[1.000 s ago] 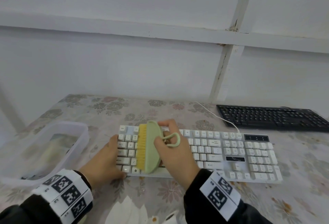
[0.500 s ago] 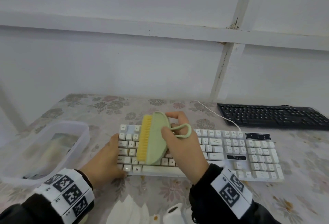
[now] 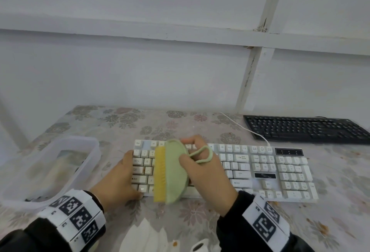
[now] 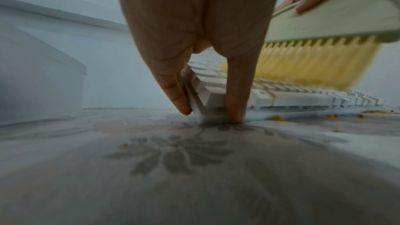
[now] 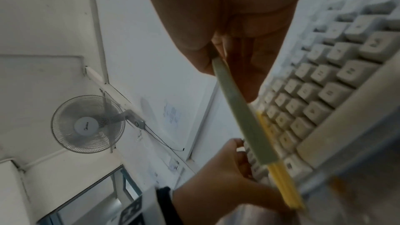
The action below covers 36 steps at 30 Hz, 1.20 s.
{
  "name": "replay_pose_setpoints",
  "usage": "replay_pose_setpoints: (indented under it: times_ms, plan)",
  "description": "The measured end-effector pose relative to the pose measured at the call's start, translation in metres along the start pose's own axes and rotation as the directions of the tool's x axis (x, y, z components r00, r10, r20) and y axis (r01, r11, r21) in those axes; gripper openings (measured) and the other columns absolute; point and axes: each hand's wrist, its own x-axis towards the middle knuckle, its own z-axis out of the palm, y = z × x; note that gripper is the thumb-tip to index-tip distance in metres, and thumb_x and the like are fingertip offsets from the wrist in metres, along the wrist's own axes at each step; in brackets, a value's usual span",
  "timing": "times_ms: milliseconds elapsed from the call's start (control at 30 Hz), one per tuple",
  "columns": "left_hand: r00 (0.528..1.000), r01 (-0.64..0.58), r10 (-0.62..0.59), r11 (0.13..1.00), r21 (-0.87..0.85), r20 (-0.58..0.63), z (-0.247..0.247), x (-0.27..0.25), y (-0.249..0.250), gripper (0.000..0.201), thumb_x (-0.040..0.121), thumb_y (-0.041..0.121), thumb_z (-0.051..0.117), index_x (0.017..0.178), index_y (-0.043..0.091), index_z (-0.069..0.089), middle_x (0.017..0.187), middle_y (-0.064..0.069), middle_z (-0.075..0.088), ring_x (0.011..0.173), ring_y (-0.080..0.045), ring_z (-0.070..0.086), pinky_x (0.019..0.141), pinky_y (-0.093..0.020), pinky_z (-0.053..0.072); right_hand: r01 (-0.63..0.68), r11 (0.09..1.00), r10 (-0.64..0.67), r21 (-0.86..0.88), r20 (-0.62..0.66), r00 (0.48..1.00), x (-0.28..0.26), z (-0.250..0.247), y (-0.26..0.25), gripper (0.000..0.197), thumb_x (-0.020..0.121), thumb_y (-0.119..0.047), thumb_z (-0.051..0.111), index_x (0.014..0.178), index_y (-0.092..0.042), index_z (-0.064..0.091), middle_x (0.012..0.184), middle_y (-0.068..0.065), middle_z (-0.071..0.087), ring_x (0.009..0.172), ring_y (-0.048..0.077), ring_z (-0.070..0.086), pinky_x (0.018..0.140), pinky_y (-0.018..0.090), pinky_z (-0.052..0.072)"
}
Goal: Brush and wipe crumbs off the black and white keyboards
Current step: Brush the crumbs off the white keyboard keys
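Right hand (image 3: 206,179), in the head view, grips the green brush (image 3: 174,171) by its back, fingers curled round it, yellow bristles facing left over the left end of the white keyboard (image 3: 260,171); the brush's long axis runs front to back, across the keyboard's own left-to-right length. The left hand (image 3: 118,181) clamps the keyboard's near left corner, so it lies just left of the bristles and is the nearer of the two to that edge. The black keyboard (image 3: 306,129) sits well apart at the far right, untouched. From the left wrist, a thumb and finger pinch the keyboard's corner (image 4: 201,109) against the table, the bristles (image 4: 314,64) blurred just above the keys, and orange crumbs (image 4: 278,118) lie on the cloth by the front edge. From the right wrist, the brush shows edge-on (image 5: 249,122), pinched between thumb and fingers, with the key rows to its right; any sweep towards the front edge likely passes close to the holding hand.
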Motion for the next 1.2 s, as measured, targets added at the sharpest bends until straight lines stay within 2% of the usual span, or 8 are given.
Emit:
replay_pose_setpoints:
  times_ms: [200,367,500,667,867,933,1067,1200]
  plan:
    - [1.0,-0.016,0.016,0.999,-0.032,-0.006,0.0,-0.001,0.001,0.086,0.065,0.02,0.079,0.13,0.021,0.024,0.107,0.014,0.053,0.091,0.002,0.055,0.069,-0.005,0.045,-0.005,1.0,0.005,-0.013,-0.001,1.0,-0.001,0.014,0.012,0.018,0.095,-0.012,0.048,0.104,-0.027,0.052,0.089,0.01,0.069,0.068,0.018,0.062,0.058,0.031,0.053]
    - [1.0,-0.014,0.014,1.0,-0.025,-0.012,0.0,0.0,0.001,0.087,0.064,0.025,0.08,0.13,0.024,0.023,0.107,0.016,0.051,0.092,0.003,0.054,0.067,-0.008,0.044,-0.032,0.998,0.037,-0.056,0.092,0.995,-0.012,0.015,0.014,0.015,0.09,-0.011,0.049,0.099,-0.022,0.054,0.07,0.007,0.055,0.059,0.017,0.046,0.053,0.03,0.041]
    - [1.0,-0.016,0.016,1.0,0.008,-0.01,0.001,0.0,0.0,0.088,0.064,0.022,0.079,0.131,0.021,0.021,0.107,0.014,0.049,0.09,0.003,0.052,0.067,-0.006,0.044,0.051,0.998,-0.051,-0.029,-0.007,0.999,-0.002,0.009,-0.005,0.017,0.09,-0.007,0.05,0.1,-0.02,0.057,0.057,-0.003,0.05,0.051,0.012,0.041,0.051,0.03,0.037]
    - [1.0,-0.013,0.013,1.0,-0.003,-0.003,0.0,0.0,-0.001,0.088,0.064,0.019,0.079,0.132,0.02,0.023,0.111,0.008,0.051,0.095,-0.002,0.054,0.069,-0.008,0.045,0.086,0.993,-0.09,-0.087,-0.044,0.995,0.02,0.015,-0.004,0.022,0.095,-0.013,0.047,0.109,-0.031,0.049,0.088,0.024,0.063,0.062,0.023,0.052,0.053,0.036,0.044]
    - [0.999,-0.046,0.044,0.996,-0.082,-0.028,0.001,0.0,0.002,0.078,0.064,0.016,0.08,0.123,0.019,0.03,0.102,0.01,0.055,0.086,-0.001,0.059,0.07,-0.008,0.047,-0.016,0.997,0.021,-0.081,0.058,0.998,0.008,0.025,0.012,0.019,0.092,-0.009,0.049,0.105,-0.022,0.053,0.078,0.004,0.059,0.062,0.011,0.051,0.057,0.025,0.045]
    - [0.999,-0.044,0.041,0.995,-0.091,-0.034,0.001,0.0,0.004,0.079,0.065,0.02,0.08,0.124,0.022,0.028,0.103,0.012,0.055,0.087,0.001,0.059,0.071,-0.007,0.047,-0.027,0.996,0.036,-0.091,0.104,0.994,0.006,0.021,0.011,0.018,0.09,-0.009,0.05,0.103,-0.022,0.053,0.074,0.008,0.052,0.062,0.017,0.046,0.057,0.032,0.042]
    - [0.999,-0.036,0.035,0.997,-0.061,-0.014,-0.001,-0.001,0.004,0.082,0.065,0.018,0.078,0.128,0.021,0.025,0.105,0.013,0.052,0.091,0.002,0.055,0.073,-0.006,0.045,0.03,0.995,-0.023,-0.091,0.082,0.996,0.006,0.011,-0.002,0.016,0.09,-0.007,0.05,0.102,-0.015,0.055,0.064,0.006,0.046,0.054,0.014,0.039,0.05,0.026,0.034]
    - [0.999,-0.034,0.033,0.998,-0.053,-0.019,-0.001,-0.001,0.004,0.082,0.065,0.019,0.078,0.128,0.02,0.026,0.104,0.013,0.052,0.089,0.001,0.055,0.072,-0.006,0.045,0.097,0.994,-0.098,-0.041,-0.038,0.994,0.015,0.016,-0.001,0.019,0.093,-0.01,0.048,0.106,-0.023,0.052,0.074,0.02,0.059,0.057,0.023,0.048,0.053,0.033,0.04]
